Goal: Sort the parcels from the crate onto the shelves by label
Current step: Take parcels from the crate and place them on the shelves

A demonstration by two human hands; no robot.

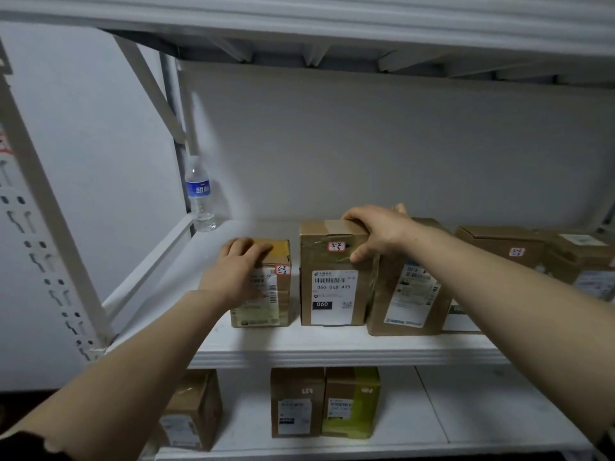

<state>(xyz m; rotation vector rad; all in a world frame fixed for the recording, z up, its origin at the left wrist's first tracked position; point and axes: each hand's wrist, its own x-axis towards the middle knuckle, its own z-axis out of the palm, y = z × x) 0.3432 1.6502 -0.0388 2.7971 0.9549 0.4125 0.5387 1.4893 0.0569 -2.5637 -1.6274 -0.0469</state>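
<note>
Gripping the top of the tall parcel (329, 294), right hand (379, 231) has fingers over its upper edge and the thumb on its front face beside a tag marked 3-2-3. Left hand (238, 271) is curled over the top front edge of the small parcel (278, 307), just left of that grip. Both parcels stand upright on the shelf (332, 354). Brown box (409, 301) touches the tall parcel's right side, under the right wrist. Water bottle (199, 194) stands well left of and behind the left hand.
</note>
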